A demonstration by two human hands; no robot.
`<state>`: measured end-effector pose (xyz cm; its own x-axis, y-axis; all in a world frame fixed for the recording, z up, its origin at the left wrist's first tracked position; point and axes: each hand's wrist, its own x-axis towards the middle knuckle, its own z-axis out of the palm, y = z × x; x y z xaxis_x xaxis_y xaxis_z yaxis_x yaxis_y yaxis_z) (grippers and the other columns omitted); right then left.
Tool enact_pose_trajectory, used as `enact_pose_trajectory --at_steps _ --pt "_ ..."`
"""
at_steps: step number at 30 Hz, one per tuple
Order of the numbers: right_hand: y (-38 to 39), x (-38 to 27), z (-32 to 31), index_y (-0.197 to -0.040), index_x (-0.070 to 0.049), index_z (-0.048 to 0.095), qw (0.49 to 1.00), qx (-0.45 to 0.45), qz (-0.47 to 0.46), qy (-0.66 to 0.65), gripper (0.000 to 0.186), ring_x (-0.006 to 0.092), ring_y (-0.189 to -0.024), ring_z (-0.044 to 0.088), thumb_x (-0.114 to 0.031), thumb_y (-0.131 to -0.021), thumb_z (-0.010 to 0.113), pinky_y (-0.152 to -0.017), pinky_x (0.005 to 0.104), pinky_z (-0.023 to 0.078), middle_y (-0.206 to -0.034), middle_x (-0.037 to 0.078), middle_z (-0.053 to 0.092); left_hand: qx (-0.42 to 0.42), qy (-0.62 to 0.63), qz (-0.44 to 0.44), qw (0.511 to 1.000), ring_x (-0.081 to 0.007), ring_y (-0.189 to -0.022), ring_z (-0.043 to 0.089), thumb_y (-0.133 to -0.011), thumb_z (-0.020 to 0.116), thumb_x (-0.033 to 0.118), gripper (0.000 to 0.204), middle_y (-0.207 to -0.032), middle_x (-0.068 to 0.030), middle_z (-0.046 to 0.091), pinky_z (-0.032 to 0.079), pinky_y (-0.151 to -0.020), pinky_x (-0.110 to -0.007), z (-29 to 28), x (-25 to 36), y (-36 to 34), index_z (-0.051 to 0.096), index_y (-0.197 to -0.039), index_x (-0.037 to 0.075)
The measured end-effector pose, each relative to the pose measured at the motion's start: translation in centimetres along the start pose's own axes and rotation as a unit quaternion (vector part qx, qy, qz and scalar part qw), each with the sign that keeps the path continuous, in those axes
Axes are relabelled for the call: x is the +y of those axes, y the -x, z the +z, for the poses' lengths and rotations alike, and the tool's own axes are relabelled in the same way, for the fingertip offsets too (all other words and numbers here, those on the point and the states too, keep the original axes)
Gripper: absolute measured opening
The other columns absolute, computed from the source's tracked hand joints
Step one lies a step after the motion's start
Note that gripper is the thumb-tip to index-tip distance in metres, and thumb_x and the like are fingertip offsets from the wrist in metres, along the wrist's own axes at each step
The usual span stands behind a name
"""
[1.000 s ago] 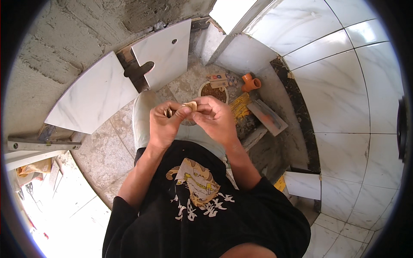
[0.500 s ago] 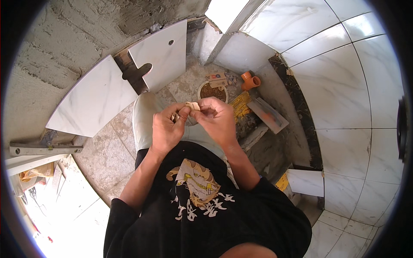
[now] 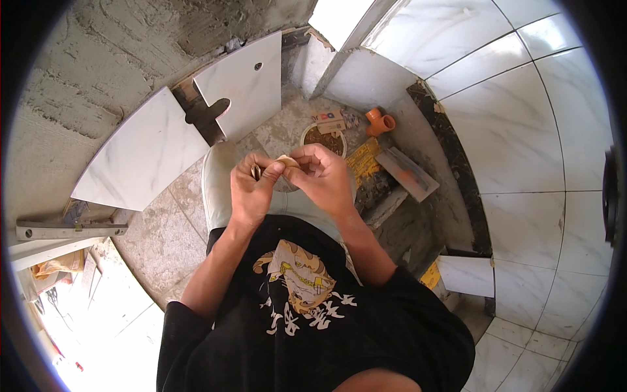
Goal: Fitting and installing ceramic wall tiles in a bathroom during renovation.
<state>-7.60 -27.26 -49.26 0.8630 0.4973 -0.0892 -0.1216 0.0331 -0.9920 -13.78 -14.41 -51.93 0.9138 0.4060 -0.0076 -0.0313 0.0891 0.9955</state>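
Note:
Both of my hands are raised in front of my chest and meet over a small pale object (image 3: pixel 285 160), too small to identify. My left hand (image 3: pixel 251 189) pinches it between thumb and fingers, with a dark bit showing beside its fingertips. My right hand (image 3: pixel 321 178) curls around it from the right and touches it with its fingertips. Below them are my black printed shirt and light trousers.
Two white marble-look tiles (image 3: pixel 140 157) (image 3: pixel 245 81), one with a cut notch and a hole, lean against the rough cement wall. A spirit level (image 3: pixel 68 230) lies at left. A round bucket (image 3: pixel 324 137), an orange pipe fitting (image 3: pixel 379 121), a trowel (image 3: pixel 408 173) and yellow bags sit ahead. Tiled wall at right.
My hands stay together on the small pale object, with only slight shifts of the fingers. The view has barely moved.

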Motion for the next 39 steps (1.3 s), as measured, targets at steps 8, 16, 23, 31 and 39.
enact_pose_trajectory --at_steps 8,16,23,31,39 --pt "0.7 0.4 -1.9 -0.094 0.005 0.06 0.999 0.026 -0.003 0.031 0.009 0.0052 -0.066 0.057 -0.001 -0.088 0.063 -0.056 0.022 0.047 -0.076 0.003 0.063 -0.072 -0.15 0.028 0.986 -0.008 -0.052 0.04 -0.089 0.067 0.02 0.02 -0.057 -0.0025 0.049 0.032 -0.047 -0.029 -1.0 1.0 -0.6 0.06 -0.085 0.002" --pt "0.4 -1.0 -2.1 -0.1 0.004 0.061 0.997 -0.065 0.028 0.005 0.011 0.0083 -0.074 0.061 0.001 -0.09 0.06 -0.067 0.0236 0.052 -0.086 0.005 0.066 -0.159 -0.175 0.117 0.965 -0.013 -0.049 0.039 -0.087 0.066 0.016 0.018 -0.055 -0.0066 0.044 0.034 -0.047 -0.03 -2.0 2.3 -1.4 0.059 -0.08 0.002" --pt "0.1 1.2 -1.9 -0.084 0.004 0.061 0.997 0.045 0.012 0.058 0.002 0.0059 -0.064 0.056 0.004 -0.086 0.061 -0.058 0.0208 0.047 -0.074 0.003 0.062 -0.092 -0.089 0.064 0.99 -0.0098 -0.051 0.04 -0.087 0.066 0.016 0.02 -0.055 -0.0044 0.044 0.034 -0.047 -0.029 -0.8 -0.1 -0.5 0.057 -0.077 0.001" --pt "0.4 -0.1 -2.4 -0.095 0.005 0.065 0.99 -0.065 0.046 -0.116 0.013 0.0094 -0.064 0.056 0.005 -0.085 0.058 -0.058 0.0242 0.047 -0.075 0.006 0.062 -0.165 0.111 0.026 0.98 -0.005 -0.055 0.042 -0.088 0.062 0.012 0.014 -0.062 0.0025 0.054 0.033 -0.049 -0.025 -0.9 -0.9 -1.0 0.065 -0.086 -0.001" --pt "0.5 -2.2 -3.6 -0.094 0.005 0.065 0.994 -0.105 -0.003 -0.02 0.012 0.0117 -0.066 0.06 0.007 -0.083 0.059 -0.059 0.0253 0.05 -0.079 0.01 0.066 -0.294 0.164 -0.146 0.93 -0.0029 -0.055 0.04 -0.093 0.059 0.02 0.023 -0.072 -0.0005 0.062 0.031 -0.05 -0.023 -2.7 2.9 -1.6 0.068 -0.091 -0.001"
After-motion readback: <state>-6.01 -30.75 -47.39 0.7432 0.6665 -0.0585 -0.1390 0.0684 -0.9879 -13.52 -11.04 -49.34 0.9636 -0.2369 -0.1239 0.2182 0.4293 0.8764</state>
